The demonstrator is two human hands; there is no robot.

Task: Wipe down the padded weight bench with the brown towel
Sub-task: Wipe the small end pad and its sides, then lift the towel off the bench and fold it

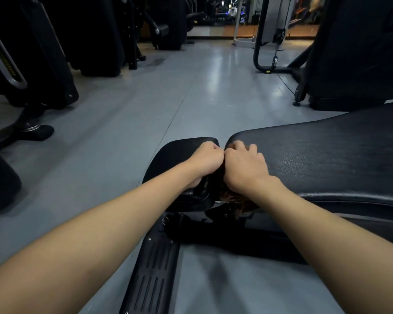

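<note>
The black padded weight bench has a long back pad [327, 159] on the right and a small seat pad [175, 155] on the left, with a narrow gap between them. My left hand [205, 160] and my right hand [244, 165] are side by side over that gap, fingers curled, knuckles touching. Both grip the brown towel [236, 200], which is pushed down into the gap. Only a dark brown bunch of it shows below my right wrist; the rest is hidden by my hands and the pads.
The bench's black base with a ribbed foot plate [152, 277] lies on the grey floor [191, 91] below my arms. Dark gym machines [36, 64] stand at the left. A big black machine [359, 53] stands behind the bench at the right.
</note>
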